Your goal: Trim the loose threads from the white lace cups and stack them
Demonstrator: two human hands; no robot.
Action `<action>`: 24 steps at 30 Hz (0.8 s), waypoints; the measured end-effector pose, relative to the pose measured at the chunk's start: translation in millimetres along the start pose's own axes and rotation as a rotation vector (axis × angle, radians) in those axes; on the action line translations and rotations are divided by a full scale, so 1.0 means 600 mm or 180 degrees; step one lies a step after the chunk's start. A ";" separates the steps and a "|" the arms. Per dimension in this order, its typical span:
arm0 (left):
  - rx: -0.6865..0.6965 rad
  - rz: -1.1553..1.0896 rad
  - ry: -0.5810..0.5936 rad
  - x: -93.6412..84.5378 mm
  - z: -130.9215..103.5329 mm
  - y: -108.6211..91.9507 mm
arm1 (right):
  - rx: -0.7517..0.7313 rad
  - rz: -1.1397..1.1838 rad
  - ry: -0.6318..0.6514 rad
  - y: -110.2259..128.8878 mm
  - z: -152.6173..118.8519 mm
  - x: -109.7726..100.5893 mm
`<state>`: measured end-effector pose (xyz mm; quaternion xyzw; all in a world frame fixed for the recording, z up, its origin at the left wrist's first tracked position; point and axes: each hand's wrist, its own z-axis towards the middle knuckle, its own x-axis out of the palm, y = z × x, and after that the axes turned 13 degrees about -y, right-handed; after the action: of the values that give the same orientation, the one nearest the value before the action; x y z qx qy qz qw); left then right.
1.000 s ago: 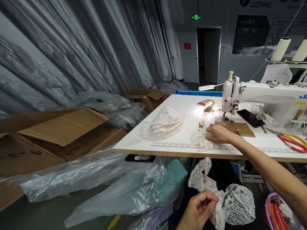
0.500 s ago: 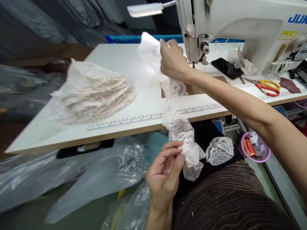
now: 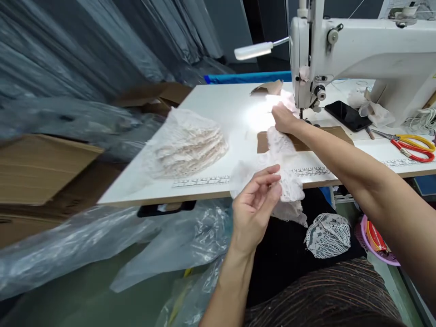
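Observation:
My left hand is at the front edge of the table, thumb and fingertips pinching white lace fabric. The lace hangs over the edge towards my lap and runs up onto the tabletop. Just left of the needle of the white sewing machine, my right hand is closed on the upper end of the white fabric; its fingertips are mostly hidden. Beneath it lies a brown plate on the table. A separate white lace piece rests on my dark-clothed lap.
A layered stack of white lace pieces lies on the table at left. To the right are a black phone and red-and-yellow-handled scissors. A pink basket stands low at right, and plastic sheeting hangs below the table.
My right hand has come down towards the needle area with the fabric. My left hand has lifted the lace from over my lap to the table edge. The view has shifted left.

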<state>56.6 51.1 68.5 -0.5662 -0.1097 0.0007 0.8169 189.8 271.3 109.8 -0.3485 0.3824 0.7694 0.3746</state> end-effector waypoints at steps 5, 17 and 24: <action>0.0496 0.0517 -0.0018 -0.011 -0.043 0.039 | -0.0072 0.0040 0.0029 -0.017 -0.064 -0.036; -0.0116 0.0262 -0.0789 -0.090 -0.099 0.155 | -0.0404 -0.0382 -0.0531 -0.098 -0.332 -0.204; -0.0714 0.1290 -0.0104 -0.118 -0.076 0.219 | -0.0010 -0.0933 -0.0217 -0.098 -0.328 -0.180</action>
<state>11.7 47.5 -81.1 -0.6639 -0.0065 0.1617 0.7301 339.7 95.9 88.0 -0.3749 0.3132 0.7185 0.4951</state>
